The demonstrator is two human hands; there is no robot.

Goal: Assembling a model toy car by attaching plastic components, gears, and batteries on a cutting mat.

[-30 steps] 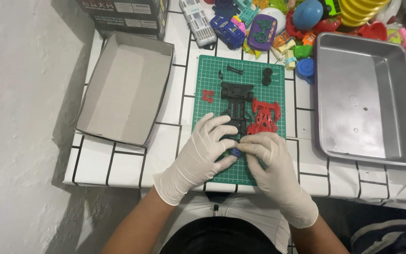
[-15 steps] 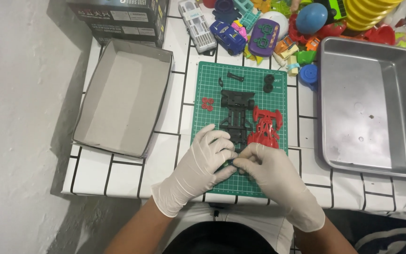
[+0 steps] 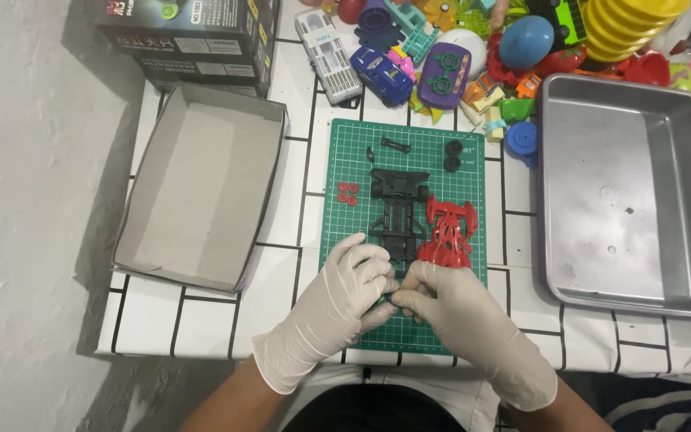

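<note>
Gloved hands meet over a small dark part at the near edge of the cutting mat.

Nearest us, our left hand [image 3: 344, 300] and right hand [image 3: 449, 308] come together fingertip to fingertip, both pinched on a small dark part [image 3: 388, 302] held between them just above the green cutting mat [image 3: 465, 180]; what it is we cannot tell. Neither hand is nearer: it sits at their meeting point. Just beyond lie the black chassis [image 3: 399, 210], its long axis running away from us, and the red body shell [image 3: 446, 232] touching its right side. Farther left sits an open cardboard box [image 3: 201, 184], right a metal tray [image 3: 625, 192], with toys [image 3: 441, 48] heaped behind. Compared with half a second earlier, the hands sit slightly lower on the mat, fingers closed tighter.
</note>
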